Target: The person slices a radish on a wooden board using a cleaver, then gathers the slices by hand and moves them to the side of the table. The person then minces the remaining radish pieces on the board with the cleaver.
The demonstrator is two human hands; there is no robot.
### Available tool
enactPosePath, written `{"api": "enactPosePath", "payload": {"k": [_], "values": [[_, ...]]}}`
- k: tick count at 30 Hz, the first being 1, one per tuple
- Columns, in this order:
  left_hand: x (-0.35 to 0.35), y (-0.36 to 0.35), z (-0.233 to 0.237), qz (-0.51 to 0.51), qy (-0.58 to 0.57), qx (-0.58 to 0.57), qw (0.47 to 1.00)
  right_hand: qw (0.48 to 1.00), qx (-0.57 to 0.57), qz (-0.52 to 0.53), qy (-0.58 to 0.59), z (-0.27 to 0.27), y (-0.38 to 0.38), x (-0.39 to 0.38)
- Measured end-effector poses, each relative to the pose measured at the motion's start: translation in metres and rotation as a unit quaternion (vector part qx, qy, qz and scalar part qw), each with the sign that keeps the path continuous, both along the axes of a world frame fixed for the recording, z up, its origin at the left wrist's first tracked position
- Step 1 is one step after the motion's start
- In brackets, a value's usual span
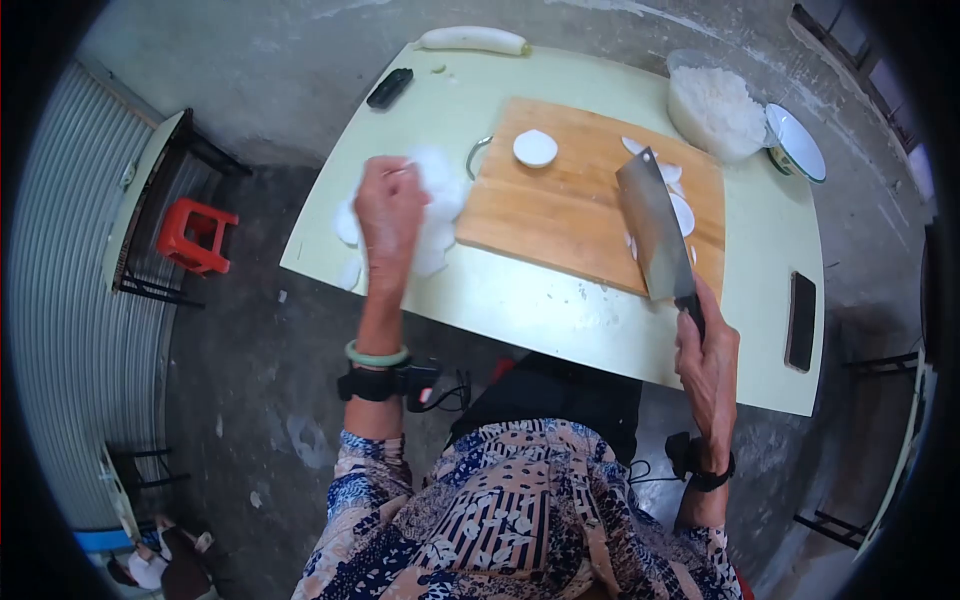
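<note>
My right hand (708,355) is wrapped round the dark handle of a cleaver (653,230), whose broad blade lies over the right part of a wooden cutting board (560,215). White slices (683,214) show beside the blade, partly hidden by it. A short white radish piece (535,149) sits near the board's upper left. Left of the board, my left hand (392,200) is closed above a spread of white slices (435,245) on the pale table; its fingers are curled, and what they hold, if anything, is hidden.
A whole white radish (474,40) and a black object (390,88) lie at the table's far left. A bowl of white shreds (717,105) and an enamel bowl (796,143) stand far right. A phone (801,321) is near the right edge. A red stool (196,236) stands left.
</note>
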State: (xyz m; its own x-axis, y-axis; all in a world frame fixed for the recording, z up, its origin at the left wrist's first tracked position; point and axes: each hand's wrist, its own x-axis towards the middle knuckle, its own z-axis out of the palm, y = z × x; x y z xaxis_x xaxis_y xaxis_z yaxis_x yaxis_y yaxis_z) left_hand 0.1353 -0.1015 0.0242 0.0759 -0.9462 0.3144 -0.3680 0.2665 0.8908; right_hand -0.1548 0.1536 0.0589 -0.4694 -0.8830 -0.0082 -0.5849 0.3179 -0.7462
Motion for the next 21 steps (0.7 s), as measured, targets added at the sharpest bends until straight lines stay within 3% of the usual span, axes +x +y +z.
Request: {"api": "enactPosePath", "payload": {"k": [2,4,7,8,10,12,14,16,20,21], "values": [[0.036,-0.017,-0.010,0.007,0.016,0.012,1.000,0.996,-0.008,-0.034,-0.078,-0.001,0.007,-0.006],[0.060,-0.029,-0.022,0.026,-0.061,-0.004,0.998,0.991,-0.010,-0.061,-0.115,0.002,0.013,-0.006],[0.055,-0.021,-0.009,0.107,-0.297,-0.059,0.947,0.985,-0.074,-0.084,-0.131,-0.002,0.022,-0.013],[0.042,-0.016,-0.008,0.124,-0.326,-0.102,0.932,0.984,-0.076,-0.099,-0.127,-0.002,0.025,-0.014],[-0.001,-0.002,0.001,0.045,-0.235,-0.075,0.968,0.976,-0.095,-0.132,-0.148,-0.001,0.030,-0.014],[-0.061,0.019,0.007,-0.099,-0.197,-0.019,0.975,0.973,-0.104,-0.141,-0.153,-0.003,0.034,-0.015],[-0.110,0.024,-0.014,-0.243,-0.153,-0.013,0.958,0.969,-0.092,-0.159,-0.163,-0.006,0.037,-0.017],[-0.157,0.035,-0.009,-0.302,-0.202,-0.089,0.927,0.968,-0.090,-0.161,-0.169,-0.011,0.043,-0.019],[-0.217,0.012,-0.031,-0.295,-0.263,-0.157,0.905,0.962,-0.098,-0.159,-0.201,-0.016,0.051,-0.025],[-0.227,0.005,-0.031,-0.244,-0.322,-0.105,0.909,0.964,-0.097,-0.157,-0.192,-0.020,0.053,-0.027]]}}
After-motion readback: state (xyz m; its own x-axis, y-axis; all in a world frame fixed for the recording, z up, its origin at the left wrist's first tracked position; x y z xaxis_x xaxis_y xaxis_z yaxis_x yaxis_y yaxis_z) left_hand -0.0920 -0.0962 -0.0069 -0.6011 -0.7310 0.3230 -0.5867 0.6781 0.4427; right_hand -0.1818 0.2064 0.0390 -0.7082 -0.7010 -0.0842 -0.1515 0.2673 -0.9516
